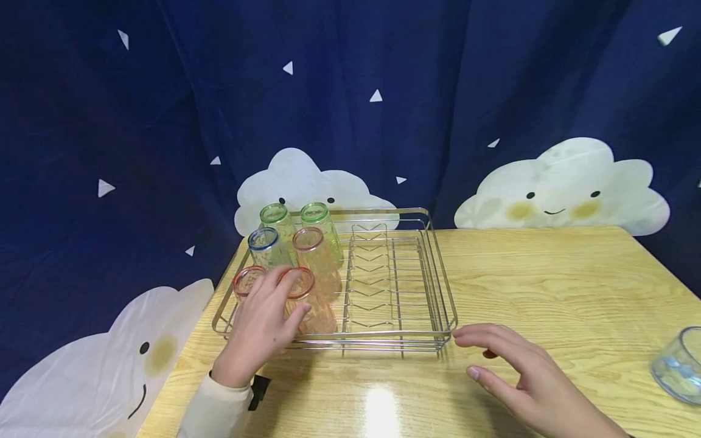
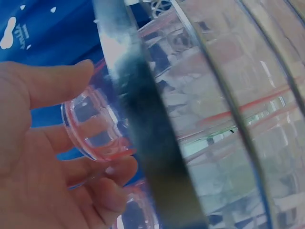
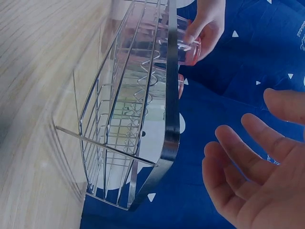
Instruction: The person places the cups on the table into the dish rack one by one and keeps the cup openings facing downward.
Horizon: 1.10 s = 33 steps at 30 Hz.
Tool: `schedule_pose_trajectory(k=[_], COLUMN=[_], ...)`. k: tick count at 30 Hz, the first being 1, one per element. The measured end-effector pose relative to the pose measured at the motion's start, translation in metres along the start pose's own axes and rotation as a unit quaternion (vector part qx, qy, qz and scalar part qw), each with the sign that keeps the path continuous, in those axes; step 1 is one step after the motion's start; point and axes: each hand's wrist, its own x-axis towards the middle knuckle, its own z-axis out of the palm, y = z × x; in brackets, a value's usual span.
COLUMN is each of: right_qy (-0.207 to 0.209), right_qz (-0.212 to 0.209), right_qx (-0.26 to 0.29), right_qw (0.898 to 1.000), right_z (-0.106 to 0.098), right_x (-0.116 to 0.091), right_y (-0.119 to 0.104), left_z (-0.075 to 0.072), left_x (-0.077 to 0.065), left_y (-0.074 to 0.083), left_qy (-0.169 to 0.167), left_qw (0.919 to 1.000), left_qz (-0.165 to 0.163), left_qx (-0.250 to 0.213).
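Observation:
My left hand (image 1: 263, 319) holds the upper end of a red-tinted glass (image 1: 314, 313) at the front of the wire dish rack (image 1: 383, 333). In the left wrist view, the thumb is at one side of its round end (image 2: 97, 155) and the fingers curl round the other. Another red glass (image 1: 247, 277) stands to its left, partly behind the hand. My right hand (image 1: 528, 377) is held off the rack's front right corner, fingers spread and loosely bent around nothing. It also shows in the right wrist view, palm (image 3: 271, 191) empty.
Behind the front glasses stand a blue glass (image 1: 265, 246), a pink glass (image 1: 317, 261) and two green glasses (image 1: 274, 218), narrow ends up. A clear bluish glass (image 1: 679, 365) is at the table's right. A dark blue curtain (image 1: 350, 91) hangs behind the wooden table (image 1: 520, 280).

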Motion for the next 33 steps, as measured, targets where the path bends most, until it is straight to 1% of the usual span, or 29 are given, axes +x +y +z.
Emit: schedule_pose_trajectory(k=[4, 6, 10, 14, 17, 20, 22, 26, 33], right_qy=[0.003, 0.005, 0.003, 0.004, 0.009, 0.005, 0.005, 0.006, 0.0], right_qz=[-0.011, -0.011, -0.001, -0.01, -0.02, -0.022, -0.02, -0.014, -0.027], right_qx=[0.0, -0.004, -0.011, -0.015, -0.012, -0.012, -0.012, -0.022, -0.029], right_qw=[1.0, 1.0, 1.0, 1.0, 1.0, 1.0, 1.0, 1.0, 0.999], right_z=[0.0018, 0.0018, 0.0008, -0.0004, -0.0011, -0.0019, -0.0022, -0.004, -0.0068], right_x=[-0.0011, -0.0016, -0.0032, -0.005, -0.0052, -0.0048, -0.0049, -0.0047, -0.0027], right_y=[0.0015, 0.0019, 0.0013, 0.0006, 0.0008, 0.001, 0.0008, 0.0, 0.0], left_z=[0.0018, 0.0013, 0.0005, 0.0009, 0.001, 0.0007, 0.0012, 0.0016, 0.0018], left_x=[0.001, 0.0015, 0.0022, 0.0007, 0.0004, 0.0003, 0.0005, 0.0011, 0.0004], left_y=[0.001, 0.0015, 0.0025, 0.0041, 0.0048, 0.0048, 0.0044, 0.0041, 0.0035], left_qy=[-0.006, -0.009, -0.017, -0.034, -0.054, -0.067, -0.066, -0.052, -0.039], left_qw=[0.9999, 0.9998, 0.9996, 0.9991, 0.998, 0.9969, 0.997, 0.9981, 0.9988], left_qz=[-0.016, -0.018, -0.02, -0.026, -0.034, -0.041, -0.04, -0.032, -0.03], left_qx=[0.003, 0.005, 0.01, 0.007, 0.0, -0.003, -0.003, -0.004, -0.004])
